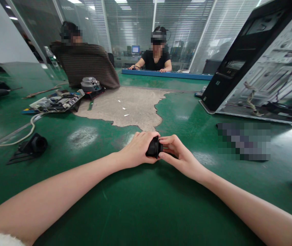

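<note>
While clasping a black object point(152, 149) in the left hand point(139, 146), pinches its right end with the right hand point(178, 153) (bare patch point(138, 107) just beyond) over the green surface point(125, 212)

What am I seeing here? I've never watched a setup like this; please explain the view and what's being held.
There is no machine: these are a person's bare hands, seen from a camera worn on that person's head, looking forward and down. This is the only view.

The left hand wraps around a small black rounded piece; the right hand touches its right side with thumb and fingers. I can't tell what the piece is.

On the glossy green tabletop, a black flared plastic part and a component-covered circuit board lie left; an open black-and-silver computer case stands right. Someone in a black top sits opposite.
</note>
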`<action>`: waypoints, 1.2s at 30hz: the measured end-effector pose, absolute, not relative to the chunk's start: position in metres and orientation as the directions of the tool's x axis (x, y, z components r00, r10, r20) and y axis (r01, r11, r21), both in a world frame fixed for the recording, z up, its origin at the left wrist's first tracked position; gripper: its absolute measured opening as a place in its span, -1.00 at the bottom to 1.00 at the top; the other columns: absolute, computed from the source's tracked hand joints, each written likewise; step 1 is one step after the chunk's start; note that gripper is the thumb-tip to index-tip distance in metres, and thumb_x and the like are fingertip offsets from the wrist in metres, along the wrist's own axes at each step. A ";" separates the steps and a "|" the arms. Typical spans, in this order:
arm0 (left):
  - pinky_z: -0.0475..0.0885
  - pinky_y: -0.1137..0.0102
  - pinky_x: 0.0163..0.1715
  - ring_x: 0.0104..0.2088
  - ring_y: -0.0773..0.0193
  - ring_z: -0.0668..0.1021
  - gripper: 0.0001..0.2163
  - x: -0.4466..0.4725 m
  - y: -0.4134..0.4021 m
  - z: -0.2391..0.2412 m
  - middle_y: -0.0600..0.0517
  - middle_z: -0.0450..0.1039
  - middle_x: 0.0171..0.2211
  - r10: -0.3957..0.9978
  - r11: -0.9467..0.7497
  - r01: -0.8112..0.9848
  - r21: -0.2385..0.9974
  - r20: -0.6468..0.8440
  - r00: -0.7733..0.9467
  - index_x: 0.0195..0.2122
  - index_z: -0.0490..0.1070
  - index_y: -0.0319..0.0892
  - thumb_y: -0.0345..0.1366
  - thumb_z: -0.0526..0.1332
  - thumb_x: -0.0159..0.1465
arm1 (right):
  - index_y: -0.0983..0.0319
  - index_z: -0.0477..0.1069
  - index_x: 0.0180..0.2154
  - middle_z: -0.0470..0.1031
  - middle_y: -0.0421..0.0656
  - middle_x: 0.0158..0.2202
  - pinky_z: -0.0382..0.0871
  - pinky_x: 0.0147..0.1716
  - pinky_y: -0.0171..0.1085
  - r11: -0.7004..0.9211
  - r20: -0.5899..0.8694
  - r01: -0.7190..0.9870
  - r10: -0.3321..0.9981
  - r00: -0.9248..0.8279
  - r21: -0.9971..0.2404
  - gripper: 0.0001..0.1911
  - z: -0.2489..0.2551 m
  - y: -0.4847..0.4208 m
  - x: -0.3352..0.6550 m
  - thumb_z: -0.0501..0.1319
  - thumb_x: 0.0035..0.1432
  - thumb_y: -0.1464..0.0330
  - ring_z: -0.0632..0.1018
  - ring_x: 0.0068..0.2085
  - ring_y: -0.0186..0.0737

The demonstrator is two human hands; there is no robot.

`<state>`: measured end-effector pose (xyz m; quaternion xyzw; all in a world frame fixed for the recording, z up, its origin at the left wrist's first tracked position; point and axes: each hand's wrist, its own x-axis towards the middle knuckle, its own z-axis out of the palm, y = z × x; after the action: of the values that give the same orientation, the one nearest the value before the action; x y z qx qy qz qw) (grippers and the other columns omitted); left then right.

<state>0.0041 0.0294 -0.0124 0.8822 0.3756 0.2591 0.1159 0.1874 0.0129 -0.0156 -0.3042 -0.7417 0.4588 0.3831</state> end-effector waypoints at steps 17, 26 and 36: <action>0.18 0.23 -0.14 -0.11 0.13 0.39 -0.48 0.004 0.030 -0.013 -0.02 0.30 -0.10 0.719 -0.695 0.604 0.391 0.374 0.586 -0.06 0.05 -0.11 -0.22 0.24 -0.02 | 0.13 0.18 -0.16 0.28 -0.15 -0.11 0.36 -0.03 -0.10 0.417 0.306 0.114 0.802 -0.513 -0.902 -0.73 -0.017 0.013 0.187 0.17 0.07 0.40 0.41 -0.05 -0.22; 0.19 0.24 -0.14 -0.09 0.13 0.38 -0.49 0.004 0.031 -0.014 -0.03 0.30 -0.10 0.724 -0.690 0.612 0.386 0.385 0.572 -0.05 0.04 -0.12 -0.17 0.24 0.02 | 0.15 0.18 -0.24 0.31 -0.16 -0.18 0.40 -0.11 -0.14 0.330 0.249 0.152 0.885 -0.393 -0.932 -0.78 -0.013 0.014 0.188 0.18 0.05 0.39 0.43 -0.12 -0.23; 0.19 0.24 -0.16 -0.11 0.12 0.39 -0.48 0.005 0.031 -0.016 -0.02 0.30 -0.10 0.739 -0.674 0.624 0.396 0.388 0.551 -0.05 0.03 -0.11 -0.18 0.25 0.01 | 0.21 0.24 -0.24 0.40 -0.13 -0.22 0.38 -0.11 -0.15 0.154 0.107 0.098 0.921 -0.375 -0.983 -0.72 -0.010 0.019 0.185 0.24 -0.04 0.36 0.47 -0.15 -0.21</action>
<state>0.0050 0.0306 -0.0158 0.8743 0.3896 0.2692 0.1066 0.1849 0.0188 -0.0104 -0.3935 -0.6474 0.5179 0.3972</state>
